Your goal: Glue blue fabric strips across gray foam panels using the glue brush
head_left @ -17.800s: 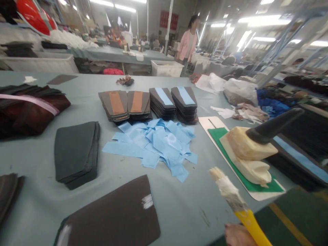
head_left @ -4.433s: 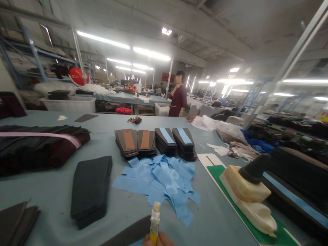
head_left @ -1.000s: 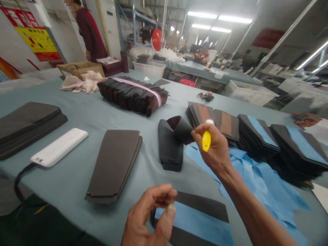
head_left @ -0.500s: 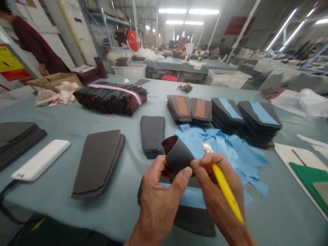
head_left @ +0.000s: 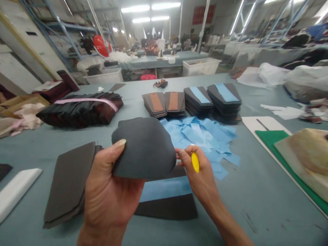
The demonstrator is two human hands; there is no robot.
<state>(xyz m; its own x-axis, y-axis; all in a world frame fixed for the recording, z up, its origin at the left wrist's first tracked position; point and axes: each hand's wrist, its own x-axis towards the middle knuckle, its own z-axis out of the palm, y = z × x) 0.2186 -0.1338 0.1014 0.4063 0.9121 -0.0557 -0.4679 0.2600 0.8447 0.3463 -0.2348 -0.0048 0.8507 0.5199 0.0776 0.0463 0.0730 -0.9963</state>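
In my left hand (head_left: 112,191) is a dark grey leather-like panel (head_left: 143,148), gripped at its left side with the thumb on top and bowed upward. My right hand (head_left: 197,164) is closed around a yellow-handled brush (head_left: 195,162); the handle's end points toward me and its tip is hidden. The right fingertips are at the panel's right edge; I cannot tell whether they pinch it. Beneath both hands lies a dark panel with a blue strip (head_left: 166,189) across it, partly covered. Just beyond the right hand spreads a heap of blue strips (head_left: 205,133).
Left of my hands lies a stack of dark panels (head_left: 69,181), with a white power bank-like block (head_left: 19,191) beside it. Farther back are a tied dark bundle (head_left: 82,111), brown-striped stacks (head_left: 164,102) and blue-striped stacks (head_left: 222,102). A green sheet (head_left: 271,136) lies at right.
The panel was curled between both hands; now it is flatter, raised toward the camera, and held mainly by the left hand. The right hand has turned the brush handle end-on. The view has swung right.
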